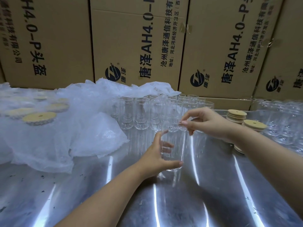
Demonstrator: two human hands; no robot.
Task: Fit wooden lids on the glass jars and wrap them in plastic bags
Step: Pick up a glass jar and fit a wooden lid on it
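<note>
Glass jar [174, 145] in both hands, over the table [98, 190]!
Left hand [156, 155] curls round its body, right hand [205, 124] pinches its rim; clear glass, outline faint. Far boxes [139, 46] read "AH4.0-P", tops cut off.

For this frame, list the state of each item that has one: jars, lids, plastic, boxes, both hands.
Clear glass jar in hand: upright, no lid, unwrapped.
Left hand: grips the jar's body.
Right hand: pinches its rim.
Row of clear glass jars behind: upright, lidless.
Round wooden lids at right: stacked.
White plastic sheeting: crumpled.
Brown cardboard boxes: closed.
</note>
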